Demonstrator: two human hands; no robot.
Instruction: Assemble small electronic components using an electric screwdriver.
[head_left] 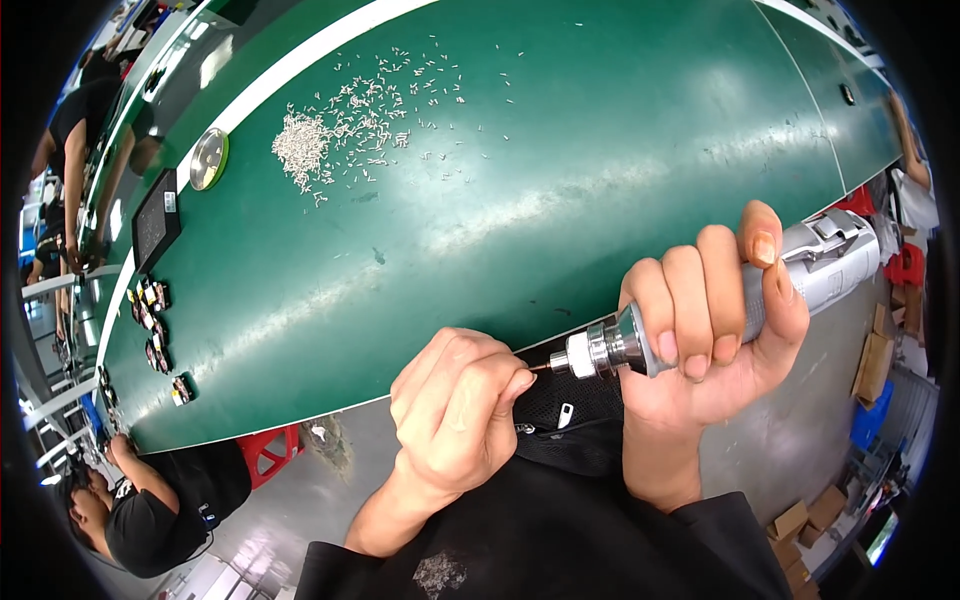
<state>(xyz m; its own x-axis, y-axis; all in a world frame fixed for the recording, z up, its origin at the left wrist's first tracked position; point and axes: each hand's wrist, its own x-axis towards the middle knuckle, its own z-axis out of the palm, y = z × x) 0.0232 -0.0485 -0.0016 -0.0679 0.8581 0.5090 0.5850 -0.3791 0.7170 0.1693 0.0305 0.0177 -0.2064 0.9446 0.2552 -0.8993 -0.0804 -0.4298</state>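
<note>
My right hand point(715, 310) is wrapped round a silver-grey electric screwdriver point(830, 262) that lies nearly level, its nose toward the left. From its metal chuck point(590, 352) a thin bit point(541, 367) runs to the fingertips of my left hand point(455, 410). Those fingers are closed in a pinch at the bit's tip, and whatever sits between them is hidden. Both hands are above the near edge of the green table point(600, 215). Farther off on the table, a heap of tiny pale rod-shaped pieces point(303, 145) spreads out toward the right.
At the table's left stand a round yellow-green dish point(208, 160), a black tray point(156, 222) and several small dark parts point(152, 310). A co-worker in black point(165, 515) sits at the lower left near a red stool point(270, 455). Cardboard boxes point(873, 365) are on the right floor.
</note>
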